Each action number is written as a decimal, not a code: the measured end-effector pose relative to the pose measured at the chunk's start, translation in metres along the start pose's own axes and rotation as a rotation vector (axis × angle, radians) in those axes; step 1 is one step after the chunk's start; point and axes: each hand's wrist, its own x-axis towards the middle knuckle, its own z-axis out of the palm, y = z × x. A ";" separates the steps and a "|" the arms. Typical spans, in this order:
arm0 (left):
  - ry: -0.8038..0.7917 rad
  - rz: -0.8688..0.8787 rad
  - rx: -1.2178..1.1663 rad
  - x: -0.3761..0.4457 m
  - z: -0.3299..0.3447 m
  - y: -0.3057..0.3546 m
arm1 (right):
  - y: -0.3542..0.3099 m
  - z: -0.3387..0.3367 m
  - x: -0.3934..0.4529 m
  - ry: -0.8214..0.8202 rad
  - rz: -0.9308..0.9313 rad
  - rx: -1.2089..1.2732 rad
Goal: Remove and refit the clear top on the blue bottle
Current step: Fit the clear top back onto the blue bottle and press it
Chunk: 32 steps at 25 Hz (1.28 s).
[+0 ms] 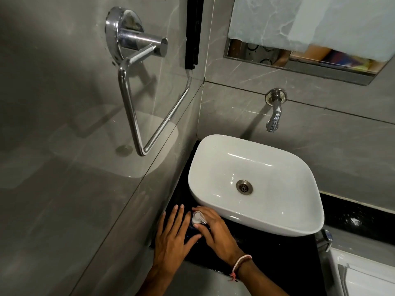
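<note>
Beside the white ceramic basin (256, 182), at its near-left corner, the dark blue bottle (190, 231) is steadied by the half-open left hand (171, 238); its clear plastic pump top (197, 217) is pinched by the right hand (215, 229). A crooked twist could tip the bottle off the glossy black counter (277, 263).

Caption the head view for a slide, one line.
Both hands at the blue bottle beside the white basin: right hand grips the clear top, left hand steadies.

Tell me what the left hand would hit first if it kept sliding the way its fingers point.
Probably the grey wall tile. The left hand lies beside the blue bottle with fingers pointing up and away along the black counter, where the wall closes in; depth is unclear.
</note>
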 end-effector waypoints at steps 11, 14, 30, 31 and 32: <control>-0.003 -0.011 0.009 0.000 -0.005 0.000 | -0.002 -0.008 0.005 -0.003 -0.074 -0.046; -0.027 -0.030 0.012 0.000 -0.005 0.002 | -0.003 -0.010 0.007 -0.047 -0.066 -0.026; -0.222 -0.110 0.018 -0.001 -0.021 0.010 | -0.022 -0.047 -0.007 -0.180 0.036 -0.115; -0.229 -0.121 0.007 0.000 -0.022 0.011 | -0.024 -0.053 -0.006 -0.185 0.007 -0.148; -0.236 -0.132 -0.003 0.000 -0.023 0.011 | -0.026 -0.059 -0.002 -0.206 -0.043 -0.196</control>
